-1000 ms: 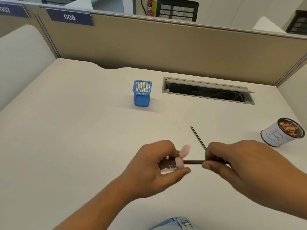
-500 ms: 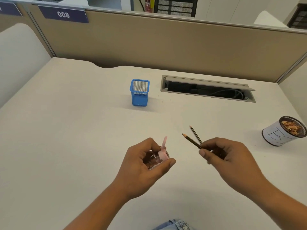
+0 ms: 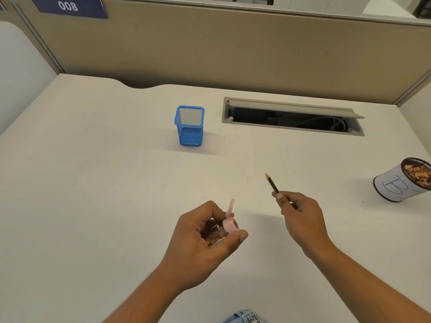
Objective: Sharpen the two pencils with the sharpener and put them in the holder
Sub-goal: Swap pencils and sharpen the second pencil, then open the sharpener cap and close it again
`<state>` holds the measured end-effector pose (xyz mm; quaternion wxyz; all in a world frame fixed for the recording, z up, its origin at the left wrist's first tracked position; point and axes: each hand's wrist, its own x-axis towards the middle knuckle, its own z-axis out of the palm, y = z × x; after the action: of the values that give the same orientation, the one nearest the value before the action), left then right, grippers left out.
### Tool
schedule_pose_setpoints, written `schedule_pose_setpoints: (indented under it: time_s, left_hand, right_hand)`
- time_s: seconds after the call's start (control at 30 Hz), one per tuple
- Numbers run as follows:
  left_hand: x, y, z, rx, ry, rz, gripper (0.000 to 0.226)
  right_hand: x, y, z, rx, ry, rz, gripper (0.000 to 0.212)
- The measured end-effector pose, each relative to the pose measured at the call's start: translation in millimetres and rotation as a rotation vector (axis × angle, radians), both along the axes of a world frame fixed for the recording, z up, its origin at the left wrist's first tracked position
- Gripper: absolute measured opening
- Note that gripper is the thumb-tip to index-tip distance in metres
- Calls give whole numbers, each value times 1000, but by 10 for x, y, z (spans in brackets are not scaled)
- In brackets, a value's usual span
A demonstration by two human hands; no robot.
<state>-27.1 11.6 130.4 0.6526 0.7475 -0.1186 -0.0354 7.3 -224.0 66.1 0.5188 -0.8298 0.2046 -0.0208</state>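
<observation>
From the head camera, the person's left hand (image 3: 205,236) was curled round the sharpener (image 3: 229,226), with the fingers over its top and the thumb beneath it. The sharpener had a clear body with brown shavings inside and a pink cap, and a thin pink flap stood up from that cap. The hand held it above the near middle of the pale desk (image 3: 93,183). The right hand (image 3: 300,217) was just to the right, apart from the left, its fingers and thumb pinching the lower part of a pencil (image 3: 271,183). The dark shaft slanted up and to the left out of the fingertips, ending in a sharpened point of bare wood aimed away from the person. The rest of the pencil was hidden inside the hand. The blue mesh holder (image 3: 190,125) stood upright further back on the desk, well apart from both hands. To its right lay a cable slot (image 3: 291,117) with its grey lid propped open and cords visible inside. A white cup (image 3: 396,185) marked with a hand-drawn B stood near the right edge, with shavings heaped in it. A tan partition (image 3: 233,54) closed off the back of the desk, carrying a dark blue label (image 3: 70,5) numbered 008. A patch of denim (image 3: 245,317) showed at the bottom edge.
</observation>
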Motion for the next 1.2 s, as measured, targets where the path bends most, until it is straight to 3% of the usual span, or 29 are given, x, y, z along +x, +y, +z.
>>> schedule_pose_setpoints:
  time_s: [0.4, 0.57, 0.7, 1.2]
  left_hand:
    - [144, -84, -167, -1, 72, -11, 21]
    - [171, -122, -228, 13, 88, -25, 21]
    - [186, -137, -263, 18, 96, -22, 20]
    - [185, -135, -297, -34, 114, -5, 18]
  right_hand:
    - [228, -6, -319, -206, 45, 13, 14]
    - [379, -33, -367, -449, 86, 93, 7]
    - [481, -41, -390, -530, 105, 119, 9]
    - [506, -28, -446, -595, 74, 135, 8]
